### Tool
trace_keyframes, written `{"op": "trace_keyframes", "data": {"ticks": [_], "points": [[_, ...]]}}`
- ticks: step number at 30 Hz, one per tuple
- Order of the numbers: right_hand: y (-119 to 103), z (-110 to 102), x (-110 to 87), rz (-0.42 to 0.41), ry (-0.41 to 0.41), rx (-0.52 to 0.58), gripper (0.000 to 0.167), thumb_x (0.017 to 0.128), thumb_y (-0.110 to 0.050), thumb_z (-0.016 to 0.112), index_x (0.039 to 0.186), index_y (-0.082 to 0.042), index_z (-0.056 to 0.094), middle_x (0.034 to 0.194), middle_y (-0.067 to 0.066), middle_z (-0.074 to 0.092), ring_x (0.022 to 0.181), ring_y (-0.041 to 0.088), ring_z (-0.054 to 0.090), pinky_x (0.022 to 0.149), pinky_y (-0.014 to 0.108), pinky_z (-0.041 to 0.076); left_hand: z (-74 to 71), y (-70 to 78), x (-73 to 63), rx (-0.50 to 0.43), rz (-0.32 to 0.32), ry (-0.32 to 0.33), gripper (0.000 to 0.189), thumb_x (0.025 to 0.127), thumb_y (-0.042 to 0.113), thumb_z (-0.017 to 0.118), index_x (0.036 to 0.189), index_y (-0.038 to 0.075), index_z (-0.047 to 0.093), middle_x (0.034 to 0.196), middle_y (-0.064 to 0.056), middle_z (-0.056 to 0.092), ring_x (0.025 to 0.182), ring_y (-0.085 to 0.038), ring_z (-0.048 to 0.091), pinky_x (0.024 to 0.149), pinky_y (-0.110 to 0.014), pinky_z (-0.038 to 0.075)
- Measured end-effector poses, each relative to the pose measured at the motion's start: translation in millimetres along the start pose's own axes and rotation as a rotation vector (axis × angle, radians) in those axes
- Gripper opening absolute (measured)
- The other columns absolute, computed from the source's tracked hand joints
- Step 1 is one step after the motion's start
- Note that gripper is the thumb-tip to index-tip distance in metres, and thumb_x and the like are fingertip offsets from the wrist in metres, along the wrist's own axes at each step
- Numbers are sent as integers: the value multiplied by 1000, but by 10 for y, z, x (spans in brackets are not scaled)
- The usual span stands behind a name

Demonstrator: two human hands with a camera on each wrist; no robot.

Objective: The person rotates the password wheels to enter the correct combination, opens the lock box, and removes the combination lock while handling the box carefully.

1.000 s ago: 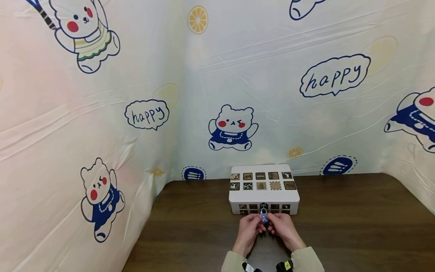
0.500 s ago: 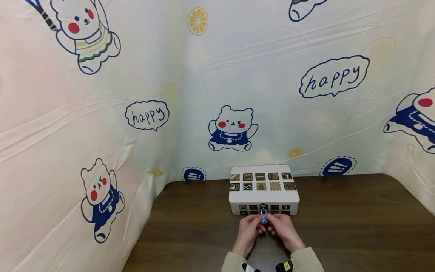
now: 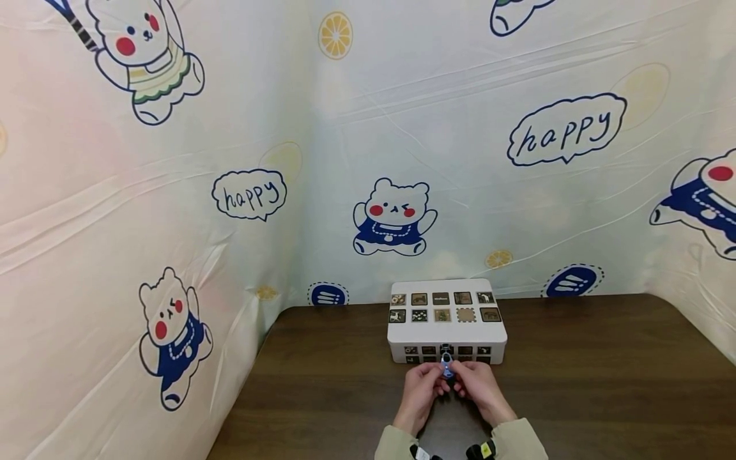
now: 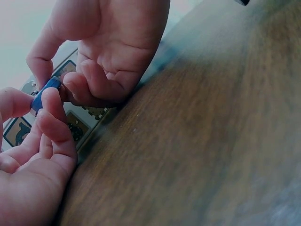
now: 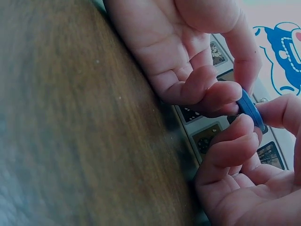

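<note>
A small blue padlock (image 3: 446, 368) hangs by its shackle at the dark clasp (image 3: 446, 348) on the front of a white box (image 3: 447, 331) with small square pictures. From the left side, my left hand (image 3: 420, 391) pinches the padlock between thumb and finger. My right hand (image 3: 482, 390) pinches it from the right. Close up in the left wrist view, the blue padlock body (image 4: 47, 92) sits between both hands' fingertips. Its edge (image 5: 251, 111) also shows in the right wrist view, with the fingers covering much of it. Whether the shackle is locked cannot be seen.
The box stands at the back of a dark wooden table (image 3: 322, 383), close to a hanging cloth (image 3: 460, 147) printed with bears and words. Dark straps with small devices (image 3: 480, 450) sit at both wrists, by the pale sleeves (image 3: 520, 439).
</note>
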State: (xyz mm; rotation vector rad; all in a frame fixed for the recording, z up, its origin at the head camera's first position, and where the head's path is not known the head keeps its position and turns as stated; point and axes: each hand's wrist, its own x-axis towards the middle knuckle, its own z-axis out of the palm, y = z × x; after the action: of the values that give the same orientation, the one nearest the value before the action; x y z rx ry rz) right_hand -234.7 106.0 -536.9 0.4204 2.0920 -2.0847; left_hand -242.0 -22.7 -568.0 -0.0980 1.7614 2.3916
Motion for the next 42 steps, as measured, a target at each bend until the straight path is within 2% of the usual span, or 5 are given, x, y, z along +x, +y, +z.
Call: {"op": "trace_keyframes", "data": {"ticks": [10, 17, 21, 32, 42], "points": [[0, -29, 9, 15, -40, 39, 21, 90, -13, 52, 90, 4, 64, 62, 1, 51, 54, 9, 46, 48, 21, 43, 1, 18, -7, -4, -19, -3, 17, 87, 7, 59, 98, -6, 63, 71, 1, 60, 55, -6, 54, 52, -17, 45], [7, -54, 25, 18, -81, 45, 23, 92, -21, 56, 77, -3, 61, 63, -2, 49, 50, 6, 46, 48, 20, 44, 3, 15, 0, -4, -24, -6, 15, 87, 7, 60, 95, -4, 64, 70, 2, 61, 54, -5, 55, 52, -17, 45], [-4, -68, 14, 17, -97, 39, 26, 92, -23, 56, 74, -4, 59, 63, -2, 49, 50, 5, 47, 48, 20, 44, 4, 14, 5, 0, -29, -10, 16, 87, 7, 60, 96, -5, 64, 70, 3, 62, 54, -5, 55, 51, -17, 44], [0, -51, 26, 22, -60, 35, 24, 91, -21, 56, 75, -4, 60, 62, -2, 49, 50, 6, 46, 48, 20, 44, -2, 3, 25, -6, -31, -16, 15, 87, 7, 61, 96, -5, 65, 69, 3, 62, 53, -5, 55, 51, -16, 44], [21, -35, 40, 13, -43, 35, 22, 91, -19, 57, 77, -2, 62, 61, -1, 49, 51, 7, 46, 47, 20, 43, -2, 18, -10, -16, -25, -13, 14, 87, 6, 61, 94, -5, 64, 70, 1, 61, 54, -6, 55, 51, -17, 44]]}}
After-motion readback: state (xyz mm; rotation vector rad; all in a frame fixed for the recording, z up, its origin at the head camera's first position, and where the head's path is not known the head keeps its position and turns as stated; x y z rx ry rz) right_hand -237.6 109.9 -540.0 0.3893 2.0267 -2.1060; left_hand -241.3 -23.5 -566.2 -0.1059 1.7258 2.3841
